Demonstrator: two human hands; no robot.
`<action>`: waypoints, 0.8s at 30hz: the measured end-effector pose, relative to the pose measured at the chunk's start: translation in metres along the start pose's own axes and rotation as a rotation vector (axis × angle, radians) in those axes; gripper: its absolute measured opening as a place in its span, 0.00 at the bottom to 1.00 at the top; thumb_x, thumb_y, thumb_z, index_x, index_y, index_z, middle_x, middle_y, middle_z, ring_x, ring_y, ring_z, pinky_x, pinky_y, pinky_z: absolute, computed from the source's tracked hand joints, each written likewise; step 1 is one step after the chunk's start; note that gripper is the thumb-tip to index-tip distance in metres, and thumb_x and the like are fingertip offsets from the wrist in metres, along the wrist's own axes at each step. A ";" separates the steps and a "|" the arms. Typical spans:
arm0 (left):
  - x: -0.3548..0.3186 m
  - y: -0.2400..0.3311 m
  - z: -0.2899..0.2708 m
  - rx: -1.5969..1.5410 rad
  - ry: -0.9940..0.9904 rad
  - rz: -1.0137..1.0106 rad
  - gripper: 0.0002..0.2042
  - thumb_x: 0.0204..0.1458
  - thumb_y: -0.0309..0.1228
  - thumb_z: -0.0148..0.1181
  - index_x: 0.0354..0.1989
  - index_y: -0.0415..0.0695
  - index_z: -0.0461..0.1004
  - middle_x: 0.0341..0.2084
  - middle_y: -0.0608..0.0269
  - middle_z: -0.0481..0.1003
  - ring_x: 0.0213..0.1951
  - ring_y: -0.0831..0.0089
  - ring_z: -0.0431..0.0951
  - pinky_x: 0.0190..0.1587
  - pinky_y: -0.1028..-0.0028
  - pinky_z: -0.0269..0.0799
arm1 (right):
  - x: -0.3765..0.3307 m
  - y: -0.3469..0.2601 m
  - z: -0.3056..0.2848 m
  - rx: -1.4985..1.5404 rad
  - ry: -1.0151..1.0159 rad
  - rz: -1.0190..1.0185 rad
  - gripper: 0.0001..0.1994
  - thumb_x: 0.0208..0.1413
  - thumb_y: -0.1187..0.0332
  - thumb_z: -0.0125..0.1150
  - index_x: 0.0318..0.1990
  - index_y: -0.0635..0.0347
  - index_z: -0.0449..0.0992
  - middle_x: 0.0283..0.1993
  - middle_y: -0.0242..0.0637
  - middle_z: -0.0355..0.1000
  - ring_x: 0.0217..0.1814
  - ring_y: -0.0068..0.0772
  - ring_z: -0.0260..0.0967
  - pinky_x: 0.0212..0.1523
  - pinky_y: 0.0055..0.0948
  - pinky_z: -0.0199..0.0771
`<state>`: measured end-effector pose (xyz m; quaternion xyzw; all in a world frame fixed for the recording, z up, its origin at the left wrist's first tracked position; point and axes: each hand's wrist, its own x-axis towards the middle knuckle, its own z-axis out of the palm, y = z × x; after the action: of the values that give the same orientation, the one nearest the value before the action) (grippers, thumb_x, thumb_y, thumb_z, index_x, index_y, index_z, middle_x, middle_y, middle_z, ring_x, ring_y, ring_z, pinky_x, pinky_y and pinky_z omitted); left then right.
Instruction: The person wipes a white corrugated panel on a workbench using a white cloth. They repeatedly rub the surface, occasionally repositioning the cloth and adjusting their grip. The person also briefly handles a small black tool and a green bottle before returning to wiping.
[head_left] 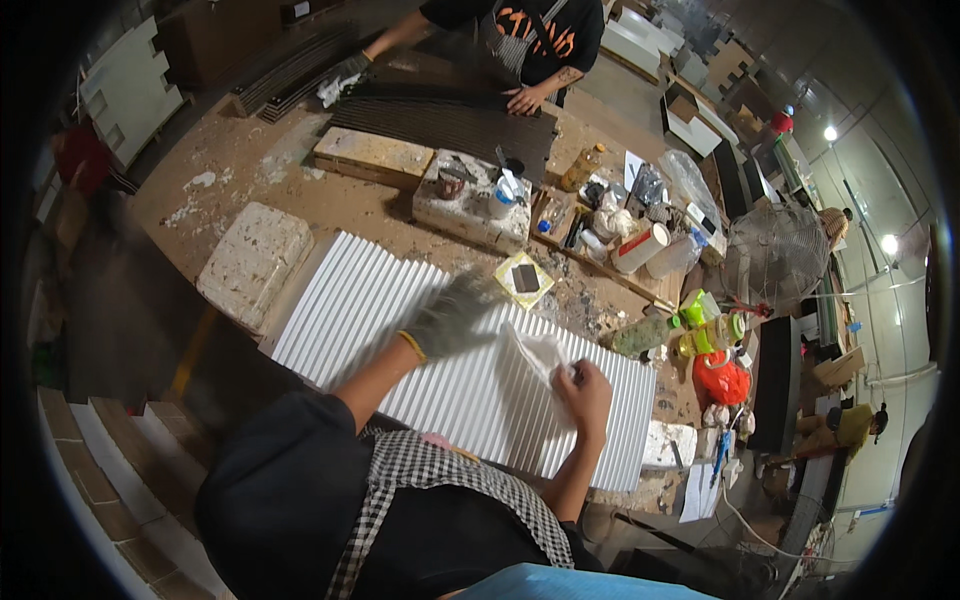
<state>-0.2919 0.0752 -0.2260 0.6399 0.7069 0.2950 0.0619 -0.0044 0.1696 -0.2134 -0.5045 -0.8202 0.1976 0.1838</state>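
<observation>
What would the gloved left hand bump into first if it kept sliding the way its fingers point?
Probably the small yellow pad just past the white ribbed panel. The left hand points up-right toward it, though depth is unclear.

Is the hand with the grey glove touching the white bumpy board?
Touching. The head view shows the gloved left hand lying flat on the white ribbed panel, no gap visible.

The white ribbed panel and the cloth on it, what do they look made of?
The ribbed panel: rigid, probably painted wood or MDF, matte white with even parallel flutes; can't confirm. The cloth: thin white fabric or paper wipe, crumpled, under the right hand. The left hand wears a grey knit glove.
</observation>
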 end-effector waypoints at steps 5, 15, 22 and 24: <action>-0.001 0.083 0.040 -0.518 -0.590 0.299 0.27 0.66 0.51 0.50 0.62 0.40 0.69 0.58 0.51 0.73 0.60 0.53 0.68 0.66 0.54 0.59 | -0.033 -0.044 0.025 0.516 0.378 -0.134 0.18 0.60 0.63 0.68 0.53 0.63 0.75 0.56 0.52 0.68 0.54 0.52 0.71 0.49 0.40 0.75; 0.035 0.044 0.025 -1.117 -1.344 0.265 0.25 0.65 0.42 0.58 0.64 0.38 0.73 0.63 0.46 0.72 0.65 0.55 0.71 0.68 0.58 0.66 | -0.081 0.026 -0.045 0.233 0.432 0.193 0.09 0.55 0.72 0.66 0.41 0.66 0.76 0.59 0.44 0.73 0.35 0.38 0.75 0.35 0.32 0.75; 0.117 -0.011 0.085 -0.121 -0.184 0.687 0.21 0.70 0.27 0.42 0.69 0.45 0.67 0.69 0.59 0.67 0.69 0.63 0.67 0.73 0.64 0.61 | -0.087 -0.013 -0.149 0.220 0.854 -0.106 0.20 0.61 0.80 0.59 0.61 0.63 0.74 0.61 0.46 0.71 0.62 0.44 0.71 0.60 0.41 0.74; 0.115 -0.028 0.105 -0.044 -0.344 0.434 0.22 0.68 0.25 0.43 0.71 0.44 0.65 0.70 0.59 0.66 0.70 0.64 0.65 0.74 0.67 0.59 | -0.080 -0.021 -0.153 0.047 0.932 -0.212 0.20 0.62 0.78 0.58 0.61 0.64 0.73 0.62 0.49 0.70 0.64 0.48 0.69 0.63 0.46 0.71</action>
<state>-0.2873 0.2190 -0.2925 0.8155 0.5259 0.2037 0.1300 0.0901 0.1105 -0.0803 -0.4485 -0.6927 -0.0513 0.5624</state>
